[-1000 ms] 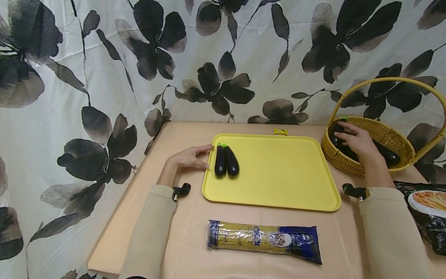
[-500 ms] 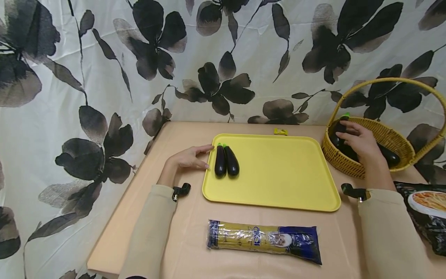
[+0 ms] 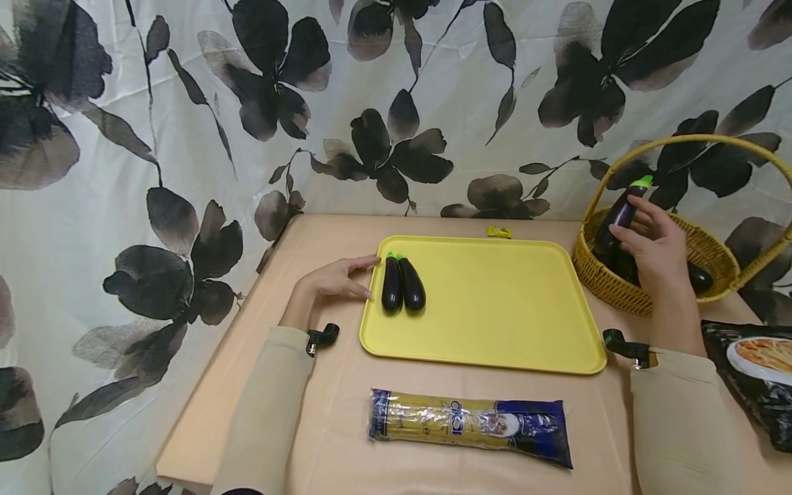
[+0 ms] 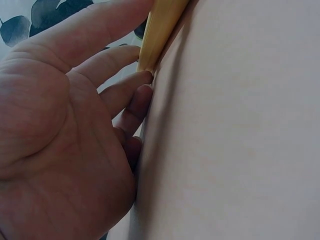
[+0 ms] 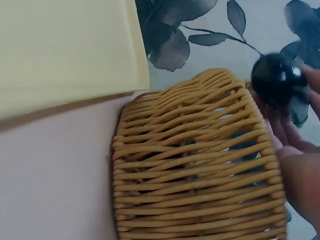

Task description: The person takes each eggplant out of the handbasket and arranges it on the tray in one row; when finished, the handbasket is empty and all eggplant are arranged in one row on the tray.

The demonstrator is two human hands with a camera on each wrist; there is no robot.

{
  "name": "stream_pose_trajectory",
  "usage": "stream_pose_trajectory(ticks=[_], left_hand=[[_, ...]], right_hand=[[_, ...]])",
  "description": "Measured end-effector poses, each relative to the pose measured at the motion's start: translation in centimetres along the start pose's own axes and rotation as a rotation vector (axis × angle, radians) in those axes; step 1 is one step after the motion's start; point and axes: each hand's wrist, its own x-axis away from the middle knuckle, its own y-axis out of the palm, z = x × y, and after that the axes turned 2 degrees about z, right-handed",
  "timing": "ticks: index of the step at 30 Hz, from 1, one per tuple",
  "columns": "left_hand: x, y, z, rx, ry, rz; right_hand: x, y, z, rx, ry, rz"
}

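Observation:
My right hand (image 3: 661, 249) grips a dark eggplant (image 3: 621, 213) with a green stem, tilted up at the wicker basket (image 3: 619, 292). In the right wrist view, the rounded end of that eggplant (image 5: 277, 80) shows above the basket rim. Another eggplant (image 3: 700, 278) lies inside the basket, partly hidden by the hand. On the left, my left hand (image 3: 331, 280) touches the left rim of the yellow tray (image 3: 495, 309), its fingers fairly straight. Two eggplants lie side by side at the tray's left end, a left one (image 3: 392, 285) and a right one (image 3: 411, 285).
A pasta packet (image 3: 470, 427) lies in front of the tray. Behind the tray is a small yellow wrapper (image 3: 499, 232). A black food bag (image 3: 757, 381) sits at the right, beside my sleeve. The basket's tall handle (image 3: 687, 139) arches over it, and a floral curtain (image 3: 482, 172) hangs behind.
My right hand has lifted the eggplant up and slightly right, from low in the basket to partly above its rim. The left hand and the tray stay in place.

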Motion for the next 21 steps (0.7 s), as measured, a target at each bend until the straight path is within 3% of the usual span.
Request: stream_pose_trajectory(ticks=[7, 11, 16, 21], left_hand=[[0.1, 0.1, 0.0, 0.0, -0.006, -0.004], [0.1, 0.1, -0.1, 0.006, -0.011, 0.001], [0.1, 0.1, 0.0, 0.007, -0.012, 0.002], [0.1, 0.1, 0.0, 0.0, -0.012, 0.007]], right_hand=[[0.8, 1.4, -0.7, 0.065, -0.123, -0.094], [1.2, 2.6, -1.0, 0.163, -0.175, -0.099], [1.8, 3.9, -1.3, 0.323, -0.193, -0.097], [2.3, 5.0, -1.6, 0.351, -0.216, -0.147]])
